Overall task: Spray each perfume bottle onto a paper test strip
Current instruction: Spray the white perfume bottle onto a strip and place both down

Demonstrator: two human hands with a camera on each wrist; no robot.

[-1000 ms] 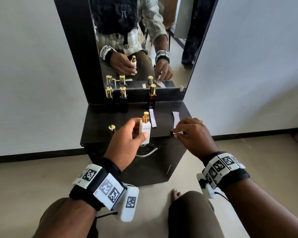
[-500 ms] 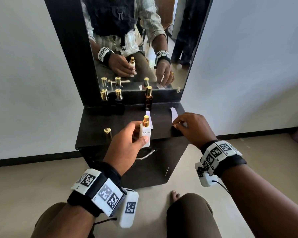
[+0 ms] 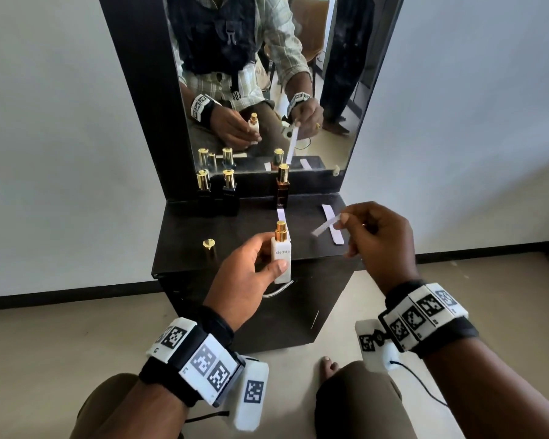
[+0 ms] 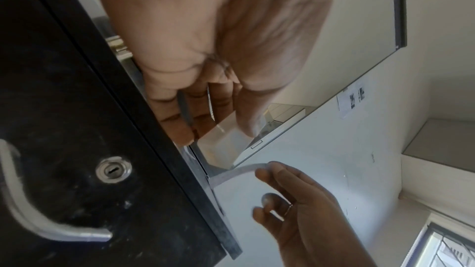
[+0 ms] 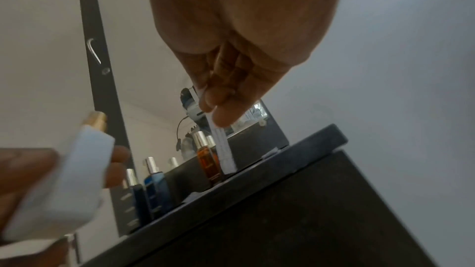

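Note:
My left hand (image 3: 251, 270) grips a white perfume bottle (image 3: 281, 255) with a bare gold sprayer, held upright above the front edge of the black cabinet top (image 3: 184, 248). In the right wrist view the white bottle (image 5: 64, 186) is blurred at the left. My right hand (image 3: 374, 236) pinches a white paper test strip (image 3: 325, 225) between thumb and fingers; its free end points left towards the bottle, a short gap apart. The strip (image 5: 223, 149) hangs from my fingertips (image 5: 221, 117). From the left wrist, the strip (image 4: 236, 172) curves off the right hand (image 4: 290, 200).
Two dark bottles (image 3: 217, 194) and an amber bottle (image 3: 282, 191), all gold-capped, stand at the back against the mirror (image 3: 260, 74). A loose gold cap (image 3: 209, 245) sits at the front left. Two more strips (image 3: 332, 228) (image 3: 280, 213) lie on top. A drawer handle (image 4: 38, 210) is below.
My right hand has lifted a test strip off the cabinet top and turned it towards the bottle. The left hand still holds the white bottle in much the same place.

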